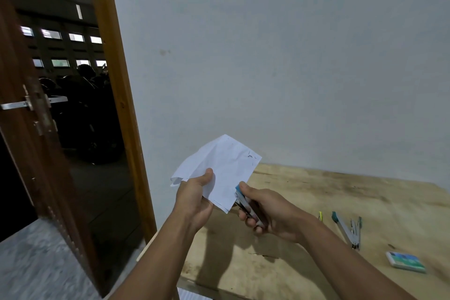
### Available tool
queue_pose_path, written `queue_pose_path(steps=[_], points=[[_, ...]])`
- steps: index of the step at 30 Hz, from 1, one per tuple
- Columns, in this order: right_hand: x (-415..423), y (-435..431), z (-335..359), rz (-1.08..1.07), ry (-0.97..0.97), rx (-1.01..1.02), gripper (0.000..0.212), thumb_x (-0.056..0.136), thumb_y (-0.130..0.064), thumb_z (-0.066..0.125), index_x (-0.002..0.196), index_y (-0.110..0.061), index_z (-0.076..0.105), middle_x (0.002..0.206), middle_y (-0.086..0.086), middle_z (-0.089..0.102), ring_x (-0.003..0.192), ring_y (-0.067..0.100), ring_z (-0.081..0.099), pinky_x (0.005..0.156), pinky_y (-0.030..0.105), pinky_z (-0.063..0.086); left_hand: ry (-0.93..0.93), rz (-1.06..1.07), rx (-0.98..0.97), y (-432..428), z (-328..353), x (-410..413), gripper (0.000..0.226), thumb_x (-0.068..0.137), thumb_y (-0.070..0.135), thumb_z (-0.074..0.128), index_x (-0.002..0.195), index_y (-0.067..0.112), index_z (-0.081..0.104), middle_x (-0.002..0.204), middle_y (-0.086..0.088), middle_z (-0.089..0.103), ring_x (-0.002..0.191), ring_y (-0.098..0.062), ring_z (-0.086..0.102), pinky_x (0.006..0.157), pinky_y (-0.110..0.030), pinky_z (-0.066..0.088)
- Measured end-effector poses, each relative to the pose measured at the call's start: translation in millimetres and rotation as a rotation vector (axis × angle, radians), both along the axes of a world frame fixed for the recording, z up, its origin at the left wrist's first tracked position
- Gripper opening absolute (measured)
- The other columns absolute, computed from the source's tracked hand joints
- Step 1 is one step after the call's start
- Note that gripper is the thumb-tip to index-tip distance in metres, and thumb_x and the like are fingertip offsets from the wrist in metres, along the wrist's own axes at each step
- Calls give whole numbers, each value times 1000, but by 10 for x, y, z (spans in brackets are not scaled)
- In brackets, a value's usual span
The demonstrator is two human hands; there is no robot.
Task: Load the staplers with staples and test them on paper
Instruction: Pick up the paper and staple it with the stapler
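Two staplers are in view: one held stapler [246,205], gripped in the right hand [272,214], and one opened stapler [348,229] lying on the surface [316,190]. There is one piece of white paper [226,170], pinched in the left hand [194,200]; its lower edge looks layered, so the number of sheets cannot be told. One small box [405,261] lies on the surface, along with one tiny yellow-green object [321,215], too small to identify. Two hands, one surface. At the left stands one wooden door [29,153] with one metal handle [17,105].
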State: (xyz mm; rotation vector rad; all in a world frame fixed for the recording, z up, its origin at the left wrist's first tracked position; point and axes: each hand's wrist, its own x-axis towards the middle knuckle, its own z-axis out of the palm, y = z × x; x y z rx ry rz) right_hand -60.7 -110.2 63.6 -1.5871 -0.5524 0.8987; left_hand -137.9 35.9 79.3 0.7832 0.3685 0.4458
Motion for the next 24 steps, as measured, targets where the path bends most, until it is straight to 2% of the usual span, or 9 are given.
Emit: queue_pose_path(steps=[4,7,9,14,16,19,21,24], points=[[-23,9,-6,-23,-32,5,46,91,-57,55,85,-13,67,75,2,64,56,12,50,51,24,37,27,-12,66,-42,9,15,9,93,5,59,91,1,66,87,-12,77,86,-32,70,78,-43,56],[-37,8,-6,-55,-23,19,41,89,-53,60,88,-14,70,76,0,67,60,11,52,54,24,38,50,-18,130,-60,4,27,15,94,10,59,102,-2,66,106,-18,73,91,-35,70,78,-44,57],[-46,4,0,-89,-60,16,38,90,-50,61,85,-14,70,75,-1,69,63,10,53,56,25,36,46,-19,147,-65,5,25,19,94,10,59,108,-2,66,110,-18,72,95,-36,70,79,-45,57],[-49,44,10,-160,-177,46,28,90,-39,62,78,-15,71,69,4,66,68,16,54,51,26,26,23,-25,136,-81,10,26,23,94,9,59,115,0,65,113,-16,72,97,-33,70,76,-41,57],[-41,55,-8,-175,-201,42,29,90,-39,64,78,-13,72,70,5,67,67,17,53,53,27,29,23,-25,119,-80,-2,30,21,95,9,58,112,0,65,113,-17,72,97,-34,70,74,-41,57],[-23,29,-72,-125,-141,43,34,88,-45,66,85,-12,73,78,2,71,66,15,57,56,27,36,1,-22,73,-64,-5,16,10,94,6,58,98,4,67,99,-13,75,88,-32,72,70,-42,58],[6,-5,-109,-83,-26,71,40,89,-51,63,93,-12,71,78,1,67,59,12,53,54,27,36,-17,-9,31,-21,-4,6,8,93,4,59,96,5,66,100,-13,75,93,-34,71,78,-46,57],[50,-26,-145,-170,73,110,36,85,-51,66,94,-16,63,62,-3,46,48,9,36,50,26,27,-37,10,-29,75,-39,-2,13,92,1,60,103,7,65,112,-16,72,106,-35,67,96,-53,51]])
